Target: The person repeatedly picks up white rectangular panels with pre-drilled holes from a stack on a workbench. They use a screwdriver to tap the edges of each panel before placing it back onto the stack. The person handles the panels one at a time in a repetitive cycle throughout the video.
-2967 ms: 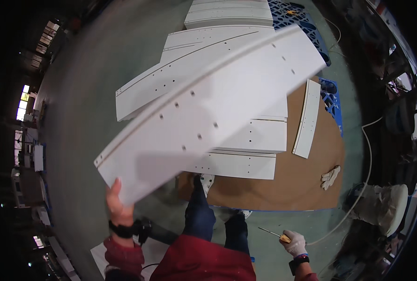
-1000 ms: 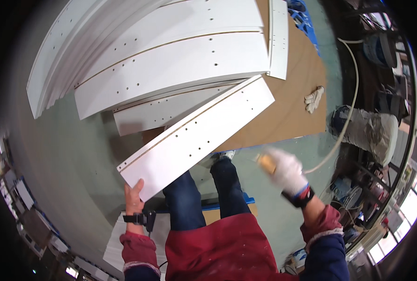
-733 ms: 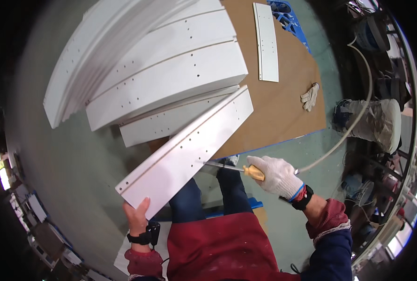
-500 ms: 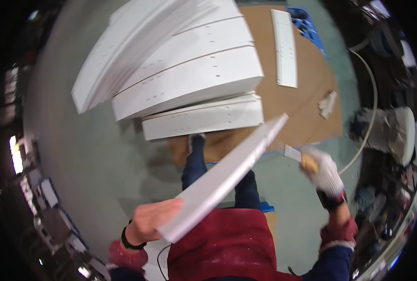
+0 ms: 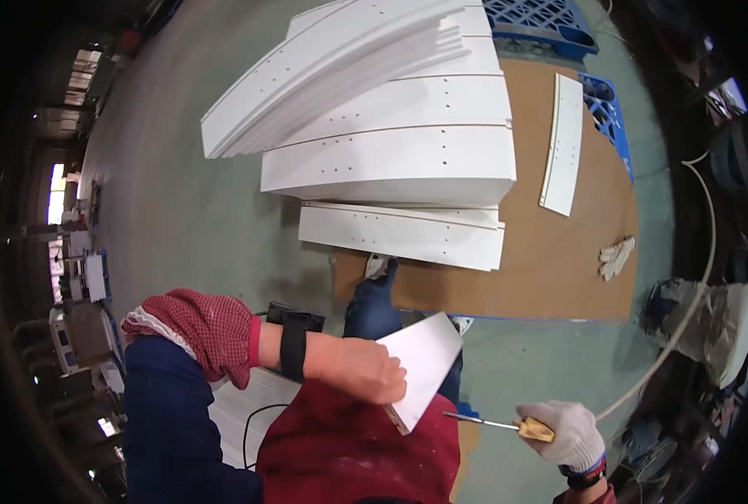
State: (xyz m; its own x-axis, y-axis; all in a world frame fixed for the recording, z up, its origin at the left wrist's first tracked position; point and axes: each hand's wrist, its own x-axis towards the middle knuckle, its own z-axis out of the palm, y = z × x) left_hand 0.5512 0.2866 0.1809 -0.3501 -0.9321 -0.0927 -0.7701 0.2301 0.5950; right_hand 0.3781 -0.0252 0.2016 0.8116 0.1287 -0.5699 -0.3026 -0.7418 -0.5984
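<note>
My left hand (image 5: 361, 370), bare and with a black band at the wrist, is closed on the edge of a white board (image 5: 424, 363). The board is tilted in front of my dark red apron (image 5: 349, 445), and its raw brownish end shows at the bottom. In my right hand (image 5: 567, 433), which wears a white knitted glove, is a putty knife (image 5: 535, 430) with a yellow wooden handle. Its thin metal blade appears nearly edge-on and points left toward the board, apart from it.
Stacked white drilled boards (image 5: 391, 160) lie ahead, with one single board (image 5: 563, 147) apart on the brown sheet (image 5: 529, 277). A loose glove (image 5: 616, 257) rests near its right edge. Blue pallets (image 5: 542, 25) stand beyond. A pale hose (image 5: 685, 328) runs along the right.
The board has been swung from a long slant ahead to a foreshortened tilt close to my apron. My right hand has moved down with the putty knife, and its blade has turned edge-on.
</note>
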